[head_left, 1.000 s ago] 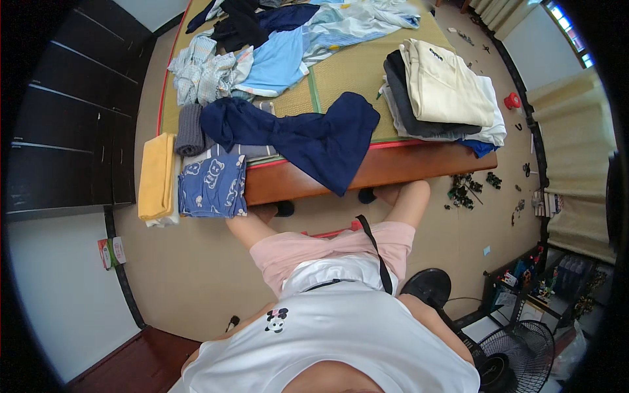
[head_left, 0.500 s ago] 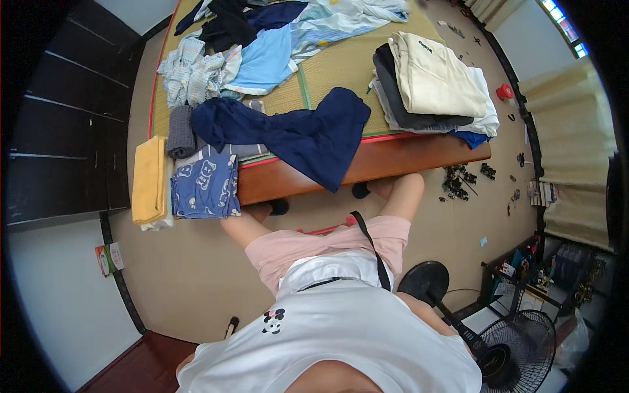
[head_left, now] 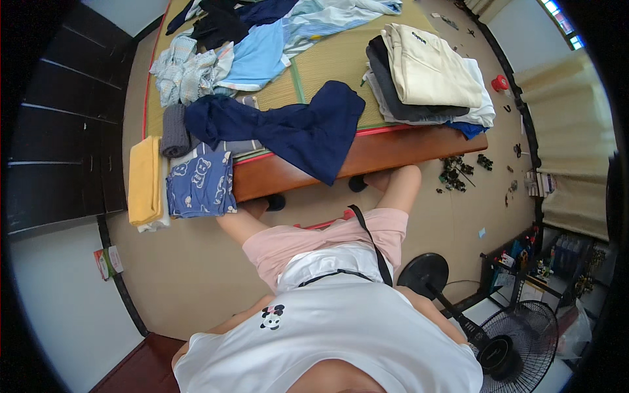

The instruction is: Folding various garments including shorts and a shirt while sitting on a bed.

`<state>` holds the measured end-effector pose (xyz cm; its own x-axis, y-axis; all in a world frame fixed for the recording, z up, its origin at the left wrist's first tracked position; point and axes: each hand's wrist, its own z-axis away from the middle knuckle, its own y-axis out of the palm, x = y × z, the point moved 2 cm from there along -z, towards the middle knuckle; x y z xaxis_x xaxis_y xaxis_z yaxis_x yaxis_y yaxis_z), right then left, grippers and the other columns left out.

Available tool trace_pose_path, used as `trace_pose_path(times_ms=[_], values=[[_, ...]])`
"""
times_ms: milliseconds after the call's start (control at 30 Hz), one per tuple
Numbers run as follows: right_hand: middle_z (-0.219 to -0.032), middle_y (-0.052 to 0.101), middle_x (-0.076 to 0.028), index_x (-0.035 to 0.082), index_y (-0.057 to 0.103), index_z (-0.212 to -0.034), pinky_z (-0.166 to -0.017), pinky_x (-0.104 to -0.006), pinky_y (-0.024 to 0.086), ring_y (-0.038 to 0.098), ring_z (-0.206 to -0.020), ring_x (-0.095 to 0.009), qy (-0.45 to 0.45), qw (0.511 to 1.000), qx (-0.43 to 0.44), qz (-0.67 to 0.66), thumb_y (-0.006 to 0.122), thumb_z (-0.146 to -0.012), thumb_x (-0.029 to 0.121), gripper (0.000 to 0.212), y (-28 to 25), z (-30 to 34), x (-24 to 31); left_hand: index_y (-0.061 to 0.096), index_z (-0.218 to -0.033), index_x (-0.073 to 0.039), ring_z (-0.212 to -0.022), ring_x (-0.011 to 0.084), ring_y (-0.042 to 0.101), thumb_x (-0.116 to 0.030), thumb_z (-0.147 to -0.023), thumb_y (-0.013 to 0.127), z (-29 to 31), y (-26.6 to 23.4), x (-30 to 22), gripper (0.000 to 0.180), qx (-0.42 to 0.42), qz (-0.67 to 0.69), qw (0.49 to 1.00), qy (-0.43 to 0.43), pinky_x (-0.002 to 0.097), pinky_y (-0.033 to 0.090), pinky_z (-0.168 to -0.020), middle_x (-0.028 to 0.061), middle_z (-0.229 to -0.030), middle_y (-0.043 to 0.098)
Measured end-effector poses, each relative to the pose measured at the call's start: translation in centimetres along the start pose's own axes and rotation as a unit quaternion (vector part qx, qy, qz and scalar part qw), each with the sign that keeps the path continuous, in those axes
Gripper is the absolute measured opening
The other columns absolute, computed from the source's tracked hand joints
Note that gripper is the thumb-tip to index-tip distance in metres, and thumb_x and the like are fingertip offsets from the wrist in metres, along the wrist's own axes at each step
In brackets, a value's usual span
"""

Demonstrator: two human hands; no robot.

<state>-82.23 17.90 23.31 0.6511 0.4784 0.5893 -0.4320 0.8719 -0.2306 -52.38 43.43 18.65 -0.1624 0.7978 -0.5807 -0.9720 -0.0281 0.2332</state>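
Neither of my hands shows; only parts of my left arm [head_left: 239, 316] and right arm [head_left: 432, 312] come out from the white shirt, and the rest is hidden. In front of my knees a navy garment [head_left: 288, 131] lies spread over the bed edge, one end hanging down. Left of it are a folded blue bear-print cloth [head_left: 200, 183], a folded yellow cloth [head_left: 144, 180] and a rolled grey towel [head_left: 174, 131]. At the right stands a stack of folded clothes topped by a cream garment [head_left: 429, 65].
Loose clothes, among them a light blue garment [head_left: 255, 56], lie farther back on the woven bed mat [head_left: 327, 65]. A wooden bed edge [head_left: 386, 154] runs before my legs. A standing fan [head_left: 517, 347] is at the lower right; dark cabinets [head_left: 59, 131] line the left.
The whole view has shifted slightly, so the bed and clothes sit a little higher and farther left. More of my left arm shows beside the shirt. The clothes lie as before.
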Motion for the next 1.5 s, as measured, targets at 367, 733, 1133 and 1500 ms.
trace_pose_path(times_ms=[367,733,1133,1500], values=[[-0.072,0.063,-0.009,0.004,0.063,-0.079,-0.058,-0.0271,0.045,0.059,-0.061,-0.018,-0.120,0.980,-0.141,-0.078,0.057,-0.076,0.018,0.015,-6.2,-2.1,-1.2,0.058,-0.081,-0.008,-0.069,0.0111,0.052,-0.019,-0.081,0.056,0.0,1.6,0.9,0.012,-0.004,0.114,0.993,0.023,0.0256,0.043,-0.063,-0.0010,-0.076,0.059],[-0.101,0.045,-0.005,0.008,0.058,-0.097,-0.054,-0.0262,0.042,0.047,-0.057,-0.012,-0.103,0.942,-0.116,-0.299,0.063,-0.070,0.001,0.028,-5.7,-6.6,0.2,0.056,-0.088,-0.006,-0.078,0.0068,0.049,-0.011,-0.084,0.054,2.6,4.5,-2.9,0.007,-0.083,0.255,0.963,0.011,0.0220,0.040,-0.068,-0.0054,-0.081,0.054],[-0.066,0.063,-0.006,0.012,0.067,-0.078,-0.059,-0.0317,0.045,0.060,-0.062,-0.019,0.110,0.988,0.083,0.067,0.056,-0.074,0.033,0.024,-5.1,-3.5,-6.2,0.061,-0.088,-0.005,-0.087,0.0310,0.058,-0.003,-0.065,0.057,-5.3,-9.2,1.2,0.024,-0.129,-0.586,0.798,-0.050,0.0434,0.044,-0.075,0.0165,-0.090,0.060],[-0.082,0.060,-0.017,0.005,0.059,-0.087,-0.069,-0.0399,0.045,0.058,-0.078,-0.032,-0.119,0.946,-0.288,0.089,0.051,-0.075,0.020,0.021,-9.0,-11.8,3.6,0.058,-0.095,-0.009,-0.091,0.0261,0.054,-0.031,-0.071,0.058,-21.9,-3.7,-21.1,0.033,-0.218,-0.680,0.665,0.220,0.0397,0.041,-0.073,0.0098,-0.092,0.058]])
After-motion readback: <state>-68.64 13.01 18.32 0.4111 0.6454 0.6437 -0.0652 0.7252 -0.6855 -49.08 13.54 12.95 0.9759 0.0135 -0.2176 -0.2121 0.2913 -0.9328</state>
